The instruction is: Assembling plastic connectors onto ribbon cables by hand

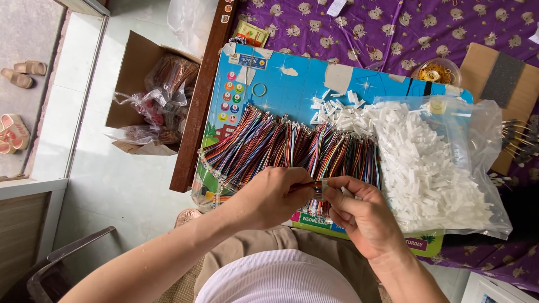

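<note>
Left hand (269, 196) and right hand (359, 216) met fingertip to fingertip, both grips closed on one short wire bundle (315, 188) — long axis running across, from left grip into right. Right grip sat at the bundle's end, pinching what looked like a small white connector. Bundle striped, many-coloured — just below the wire row (281, 146).

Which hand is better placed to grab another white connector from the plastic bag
Probably the right hand. It sits beside the clear bag of white connectors, while the left hand is on the far side, pinching a small wire bundle over the spread of coloured wires.
</note>
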